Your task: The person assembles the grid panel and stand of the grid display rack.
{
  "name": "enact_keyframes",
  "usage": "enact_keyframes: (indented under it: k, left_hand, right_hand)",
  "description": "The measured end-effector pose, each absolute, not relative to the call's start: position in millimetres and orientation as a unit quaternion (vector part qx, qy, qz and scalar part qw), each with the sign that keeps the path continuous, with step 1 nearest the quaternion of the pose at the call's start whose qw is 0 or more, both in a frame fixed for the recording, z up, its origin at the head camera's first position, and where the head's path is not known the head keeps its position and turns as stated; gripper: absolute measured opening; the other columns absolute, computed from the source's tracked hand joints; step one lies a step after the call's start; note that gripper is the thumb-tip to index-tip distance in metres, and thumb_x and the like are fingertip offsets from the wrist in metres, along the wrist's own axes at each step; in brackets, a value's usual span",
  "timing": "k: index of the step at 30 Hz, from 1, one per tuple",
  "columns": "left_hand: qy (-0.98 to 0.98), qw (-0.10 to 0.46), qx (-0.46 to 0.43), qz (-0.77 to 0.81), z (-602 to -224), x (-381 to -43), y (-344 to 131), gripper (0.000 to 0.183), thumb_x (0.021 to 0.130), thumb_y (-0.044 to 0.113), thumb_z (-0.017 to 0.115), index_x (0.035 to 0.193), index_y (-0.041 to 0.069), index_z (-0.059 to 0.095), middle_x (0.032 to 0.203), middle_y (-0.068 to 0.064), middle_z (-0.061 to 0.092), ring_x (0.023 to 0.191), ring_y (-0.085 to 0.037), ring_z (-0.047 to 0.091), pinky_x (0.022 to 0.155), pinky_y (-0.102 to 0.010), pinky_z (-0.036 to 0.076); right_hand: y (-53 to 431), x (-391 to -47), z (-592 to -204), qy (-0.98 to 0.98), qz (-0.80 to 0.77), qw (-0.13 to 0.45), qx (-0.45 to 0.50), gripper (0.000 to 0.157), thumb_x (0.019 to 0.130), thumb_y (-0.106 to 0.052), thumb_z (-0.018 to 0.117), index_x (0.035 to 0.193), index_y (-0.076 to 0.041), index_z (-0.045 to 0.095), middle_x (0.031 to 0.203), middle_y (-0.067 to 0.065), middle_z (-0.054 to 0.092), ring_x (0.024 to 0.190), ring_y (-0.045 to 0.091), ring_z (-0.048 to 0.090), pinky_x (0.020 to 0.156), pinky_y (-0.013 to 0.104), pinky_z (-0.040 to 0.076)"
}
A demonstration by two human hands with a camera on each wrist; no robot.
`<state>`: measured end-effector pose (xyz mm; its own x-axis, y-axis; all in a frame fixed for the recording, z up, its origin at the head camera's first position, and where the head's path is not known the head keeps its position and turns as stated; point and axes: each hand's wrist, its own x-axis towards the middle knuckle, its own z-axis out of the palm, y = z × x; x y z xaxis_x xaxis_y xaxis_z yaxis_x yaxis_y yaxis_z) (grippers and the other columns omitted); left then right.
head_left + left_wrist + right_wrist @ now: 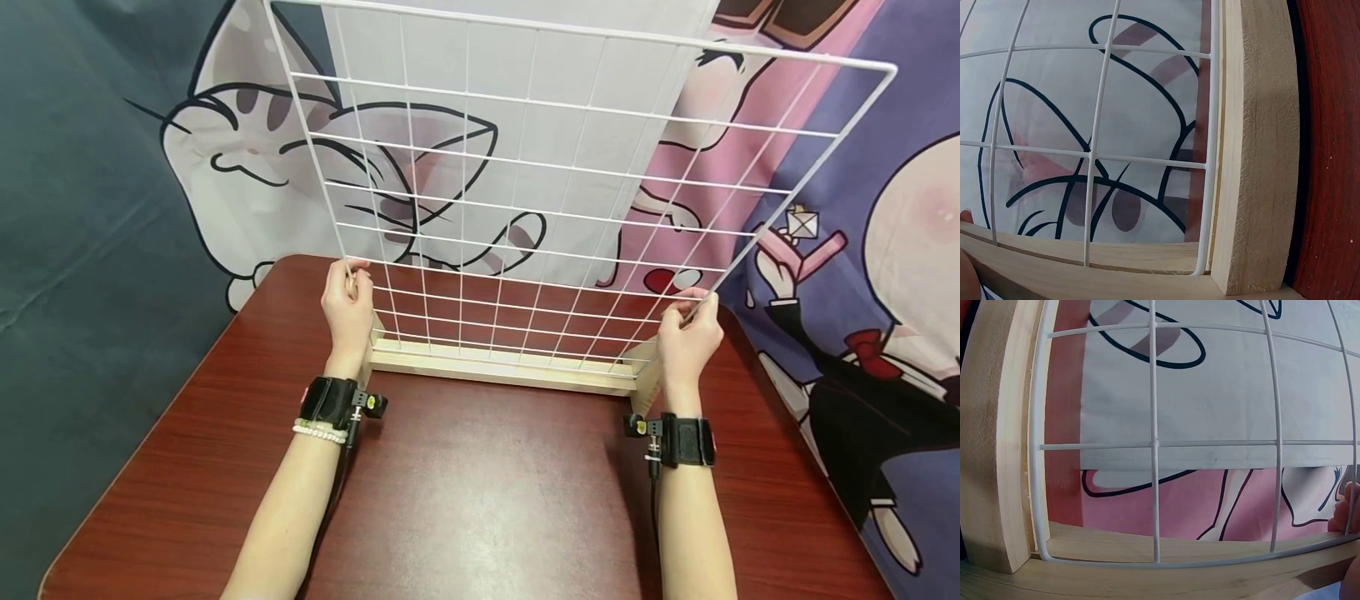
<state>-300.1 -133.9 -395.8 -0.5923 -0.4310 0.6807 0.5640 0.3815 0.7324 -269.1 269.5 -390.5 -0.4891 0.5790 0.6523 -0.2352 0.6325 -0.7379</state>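
Note:
A white wire grid panel (525, 154) stands upright, leaning back a little, in a pale wooden frame (502, 367) on the table. My left hand (348, 308) grips the top of the frame's left side piece, beside the panel's edge. Opposite it, my right hand (688, 342) grips the right side piece, with the panel's edge wire by the thumb. The left wrist view has the panel's corner (1200, 269) close in against the wood. A similar corner (1044, 553) shows in the right wrist view, with fingertips (1342, 515) at the frame. My palms mostly hide the side pieces.
The frame stands on a dark red wooden table (465, 500). Behind it hangs a cartoon-printed cloth (247, 183). Each wrist wears a black strap (686, 442) with a small camera, and a cable runs back along each forearm.

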Motion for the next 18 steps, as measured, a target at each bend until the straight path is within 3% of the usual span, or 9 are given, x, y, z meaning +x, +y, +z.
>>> enact_keyframes:
  k: [4,8,14,18]
  left_hand:
    - [-0.707,0.442,-0.041,-0.551,-400.8,-303.9,-135.4,0.017,0.09,-0.011,0.047,0.101,-0.013,0.059,0.099,-0.029,0.061,0.079,-0.003,0.047,0.072,-0.011,0.032]
    - [-0.719,0.435,-0.038,-0.541,-415.5,-316.1,-141.4,0.017,0.092,-0.008,0.047,0.105,-0.011,0.059,0.104,-0.026,0.061,0.088,-0.016,0.053,0.08,-0.014,0.035]
    - [-0.713,0.441,-0.054,-0.542,-427.8,-324.7,-147.7,0.016,0.096,0.001,0.049,0.108,-0.007,0.057,0.104,-0.02,0.063,0.095,-0.024,0.059,0.085,-0.014,0.04]
    - [-0.708,0.449,-0.067,-0.541,-428.9,-326.1,-146.5,0.017,0.099,0.005,0.048,0.108,-0.007,0.057,0.101,-0.021,0.062,0.096,-0.029,0.062,0.085,-0.014,0.042]
  right_hand:
    - [270.5,-268.4,-391.1,-0.765,0.409,0.486,-0.109,0.026,0.077,0.007,0.046,0.098,0.004,0.061,0.067,-0.017,0.05,0.059,-0.012,0.042,0.055,0.008,0.03]
    - [271.3,-267.5,-392.1,-0.771,0.409,0.478,-0.1,0.028,0.075,0.009,0.044,0.098,0.005,0.059,0.068,-0.015,0.054,0.06,-0.012,0.044,0.055,0.008,0.03]
    - [271.9,-266.1,-393.1,-0.779,0.415,0.463,-0.088,0.03,0.075,0.009,0.042,0.102,0.007,0.056,0.066,-0.027,0.05,0.06,-0.012,0.045,0.054,0.01,0.031]
    - [271.7,-267.1,-393.6,-0.776,0.413,0.469,-0.092,0.032,0.077,0.011,0.041,0.104,0.006,0.056,0.069,-0.014,0.056,0.062,-0.012,0.044,0.056,0.009,0.029]
